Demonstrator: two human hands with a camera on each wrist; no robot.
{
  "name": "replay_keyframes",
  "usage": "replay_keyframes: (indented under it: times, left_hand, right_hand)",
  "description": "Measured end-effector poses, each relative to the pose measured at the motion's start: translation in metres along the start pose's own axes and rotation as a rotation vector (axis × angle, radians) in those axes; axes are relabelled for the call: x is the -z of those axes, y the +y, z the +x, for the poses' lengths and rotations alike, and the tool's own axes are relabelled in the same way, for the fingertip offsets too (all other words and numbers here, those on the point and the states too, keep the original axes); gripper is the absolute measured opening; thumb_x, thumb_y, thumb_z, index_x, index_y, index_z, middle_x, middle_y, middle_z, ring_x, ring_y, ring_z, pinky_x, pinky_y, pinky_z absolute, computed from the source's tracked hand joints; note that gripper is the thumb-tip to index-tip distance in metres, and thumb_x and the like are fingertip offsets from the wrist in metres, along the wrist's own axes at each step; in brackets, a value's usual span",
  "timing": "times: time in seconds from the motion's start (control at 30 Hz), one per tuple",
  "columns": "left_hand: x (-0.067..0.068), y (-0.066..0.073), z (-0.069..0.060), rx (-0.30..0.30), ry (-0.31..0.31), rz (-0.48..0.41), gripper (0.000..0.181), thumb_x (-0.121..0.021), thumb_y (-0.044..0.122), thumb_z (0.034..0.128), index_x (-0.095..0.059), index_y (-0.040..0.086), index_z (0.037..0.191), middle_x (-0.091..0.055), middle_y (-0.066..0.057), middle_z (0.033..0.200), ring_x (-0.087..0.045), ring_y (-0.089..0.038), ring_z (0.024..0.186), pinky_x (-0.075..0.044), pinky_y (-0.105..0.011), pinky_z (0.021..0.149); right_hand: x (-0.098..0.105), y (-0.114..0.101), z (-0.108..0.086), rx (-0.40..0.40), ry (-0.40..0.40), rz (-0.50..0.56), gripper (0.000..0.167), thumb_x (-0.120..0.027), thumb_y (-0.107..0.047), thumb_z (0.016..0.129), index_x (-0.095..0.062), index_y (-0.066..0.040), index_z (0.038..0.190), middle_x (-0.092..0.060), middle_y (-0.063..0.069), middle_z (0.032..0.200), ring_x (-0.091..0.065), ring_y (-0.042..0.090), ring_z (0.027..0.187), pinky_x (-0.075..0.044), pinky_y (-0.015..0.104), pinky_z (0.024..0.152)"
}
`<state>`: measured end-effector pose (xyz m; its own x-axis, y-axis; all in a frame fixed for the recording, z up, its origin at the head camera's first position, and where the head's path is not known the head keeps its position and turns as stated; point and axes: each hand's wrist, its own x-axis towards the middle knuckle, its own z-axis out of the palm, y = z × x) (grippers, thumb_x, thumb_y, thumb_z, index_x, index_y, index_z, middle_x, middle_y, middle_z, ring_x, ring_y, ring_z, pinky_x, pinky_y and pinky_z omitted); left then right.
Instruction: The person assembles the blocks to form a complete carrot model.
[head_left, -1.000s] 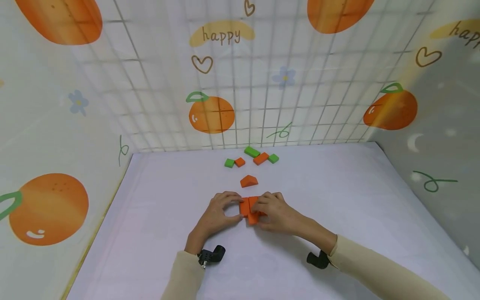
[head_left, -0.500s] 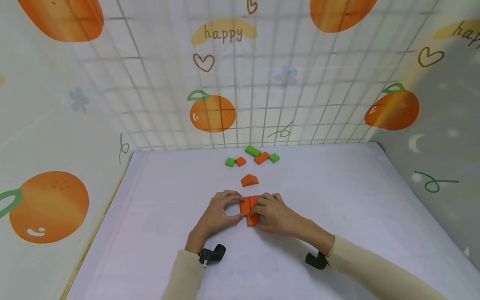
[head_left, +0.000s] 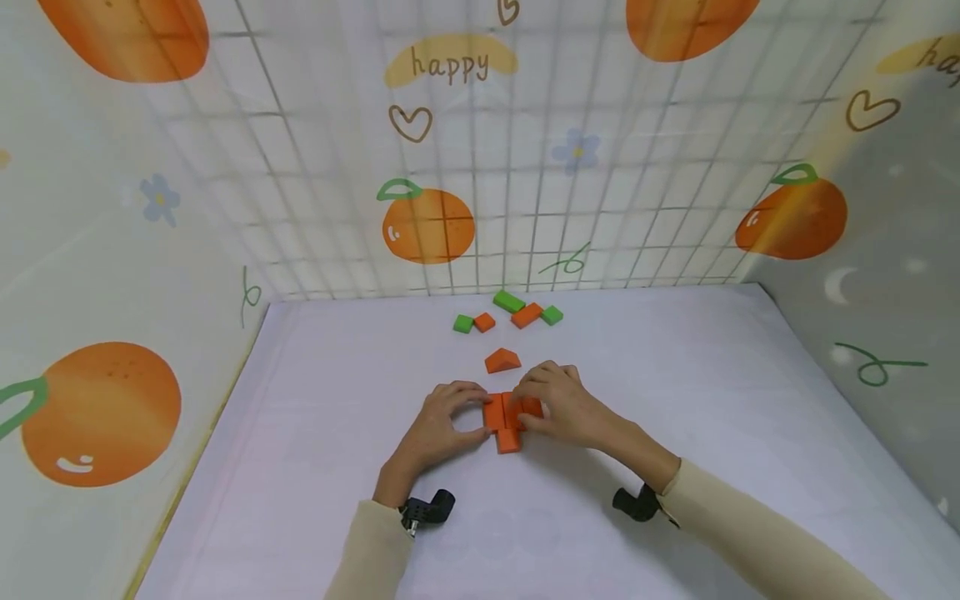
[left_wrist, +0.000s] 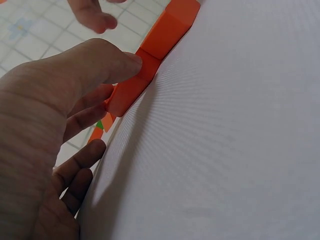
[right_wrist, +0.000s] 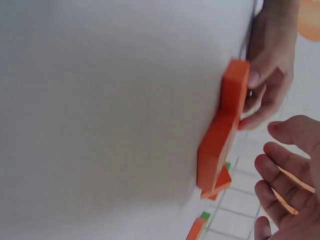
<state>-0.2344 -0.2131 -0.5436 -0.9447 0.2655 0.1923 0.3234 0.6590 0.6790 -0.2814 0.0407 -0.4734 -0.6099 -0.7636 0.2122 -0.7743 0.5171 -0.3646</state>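
Several orange blocks lie touching on the white surface. In the head view they form a row of a left block [head_left: 493, 413], a middle block [head_left: 512, 412] and a right block [head_left: 532, 407], with a lower block [head_left: 508, 442] against the near side. My left hand [head_left: 431, 427] [left_wrist: 60, 95] holds the left block between thumb and fingertips. Over the row's right side is my right hand [head_left: 570, 407] [right_wrist: 295, 187], fingers loosely bent and apart from the blocks [right_wrist: 215, 145] in the right wrist view.
An orange angled block [head_left: 502, 360] lies just beyond the row. Farther back are a long green block [head_left: 509, 301], a long orange block [head_left: 527, 315], a small orange block [head_left: 484, 322] and small green blocks [head_left: 463, 323] [head_left: 552, 315]. A patterned curtain [head_left: 525, 167] stands behind.
My right hand has shifted up and right off the blocks, uncovering the right block and the whole lower block. My left hand keeps its hold. The head view has shifted slightly.
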Motion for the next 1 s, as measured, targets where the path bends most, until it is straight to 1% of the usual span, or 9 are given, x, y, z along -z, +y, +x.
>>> replay_keyframes:
  times: [0.1,0.23,0.4,0.57,0.7,0.83,0.93,1.0]
  left_hand:
    - [0.0,0.001,0.0,0.012,-0.008,-0.011,0.042,-0.077,0.039,0.0852,-0.066,0.033,0.126,-0.052,0.022,0.133,-0.041,-0.009,0.125,-0.035,-0.045,0.106]
    - [0.0,0.002,0.0,0.018,-0.009,-0.018,0.042,-0.077,0.039,0.0858,-0.066,0.034,0.126,-0.052,0.021,0.133,-0.041,-0.01,0.126,-0.036,-0.047,0.106]
    - [0.0,0.002,0.0,0.019,-0.01,-0.013,0.043,-0.077,0.039,0.0857,-0.066,0.033,0.127,-0.051,0.021,0.133,-0.041,-0.009,0.126,-0.036,-0.046,0.106]
    - [0.001,0.002,-0.001,0.008,-0.002,-0.016,0.043,-0.077,0.04,0.0857,-0.066,0.033,0.127,-0.052,0.02,0.134,-0.041,-0.01,0.126,-0.037,-0.048,0.105]
    - [0.002,0.002,-0.002,0.0,0.005,-0.022,0.042,-0.077,0.039,0.0854,-0.067,0.031,0.126,-0.052,0.019,0.133,-0.041,-0.011,0.125,-0.036,-0.048,0.105]
    - [0.001,0.001,-0.001,0.013,-0.004,-0.016,0.042,-0.077,0.04,0.0855,-0.066,0.033,0.126,-0.052,0.021,0.133,-0.041,-0.009,0.124,-0.037,-0.045,0.105]
    - [0.0,0.001,-0.001,0.012,-0.001,-0.019,0.042,-0.077,0.039,0.0852,-0.067,0.033,0.126,-0.052,0.021,0.132,-0.042,-0.009,0.124,-0.037,-0.046,0.105]
    - [0.0,0.002,-0.001,0.005,0.003,-0.018,0.042,-0.077,0.039,0.0851,-0.067,0.033,0.125,-0.052,0.021,0.132,-0.042,-0.01,0.123,-0.037,-0.046,0.105]
  right_hand:
    - [0.004,0.01,0.008,-0.043,0.026,0.035,0.021,-0.077,-0.019,0.088,-0.074,-0.013,0.107,-0.065,-0.001,0.11,-0.05,0.023,0.114,-0.033,0.047,0.089]
    - [0.008,0.024,0.02,-0.096,0.067,0.056,0.023,-0.077,-0.02,0.089,-0.073,-0.01,0.108,-0.066,0.002,0.112,-0.049,0.025,0.115,-0.032,0.049,0.09]
    - [0.009,0.036,0.038,-0.143,0.103,0.041,0.026,-0.076,-0.023,0.089,-0.072,-0.008,0.11,-0.064,0.004,0.114,-0.048,0.026,0.117,-0.032,0.05,0.09]
    - [0.007,0.043,0.062,-0.181,0.138,0.036,0.031,-0.077,-0.028,0.089,-0.072,-0.008,0.112,-0.064,0.004,0.112,-0.051,0.027,0.114,-0.032,0.048,0.087]
    - [0.008,0.047,0.082,-0.198,0.122,0.003,0.033,-0.075,-0.031,0.089,-0.072,-0.008,0.112,-0.065,0.007,0.109,-0.051,0.029,0.111,-0.034,0.049,0.086]
    - [0.009,0.053,0.101,-0.233,0.09,-0.039,0.036,-0.075,-0.033,0.09,-0.072,-0.008,0.115,-0.064,0.01,0.115,-0.05,0.031,0.113,-0.035,0.052,0.088]
    - [0.009,0.056,0.114,-0.265,0.065,-0.05,0.039,-0.075,-0.033,0.089,-0.071,-0.008,0.119,-0.064,0.009,0.118,-0.049,0.031,0.114,-0.035,0.052,0.089]
    - [0.008,0.057,0.123,-0.288,0.048,-0.054,0.041,-0.076,-0.034,0.088,-0.071,-0.007,0.119,-0.064,0.009,0.117,-0.049,0.03,0.114,-0.035,0.051,0.088]
